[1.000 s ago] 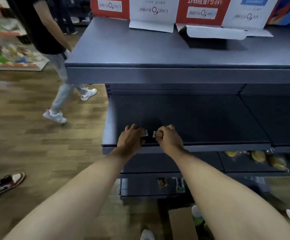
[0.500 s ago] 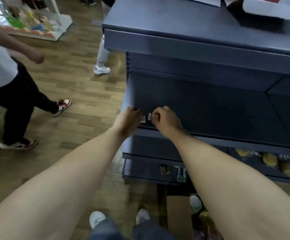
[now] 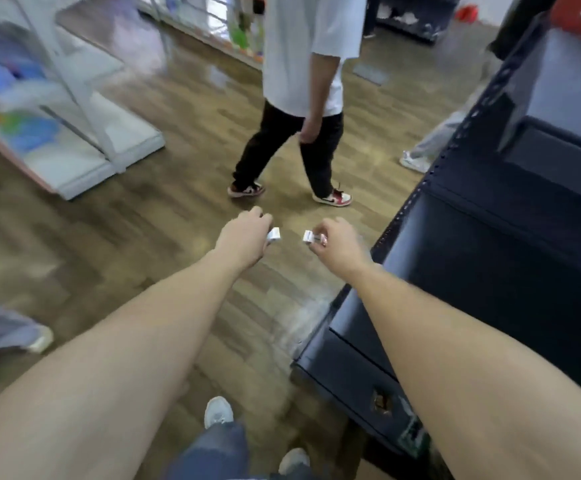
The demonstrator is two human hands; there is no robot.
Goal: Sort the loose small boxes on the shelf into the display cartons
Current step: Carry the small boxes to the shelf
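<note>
Down at the bottom edge I see my own shoes point(image 3: 218, 411) and jeans on the wood floor point(image 3: 126, 237), both forearms reaching forward over the aisle. Further out, my left hand point(image 3: 244, 237) has its fingers curled round a small white box point(image 3: 274, 234), of which only one end shows past the knuckles; my right hand point(image 3: 337, 242) pinches another small box point(image 3: 309, 236) between thumb and fingertips — the two boxes near each other but apart, held over open floor with nothing under them. Off to the right stands the dark shelf unit point(image 3: 489, 258); no display carton is clearly in view, only a red shape at the top right corner, too cropped to name. Beyond my hands a person in a white shirt point(image 3: 299, 98) walks across, close in front. My worry: a bump from that passer-by, or the light right-hand pinch slipping while I turn, would drop a box onto the floor — and the picture is blurred, so I judge aiming poor just now.
</note>
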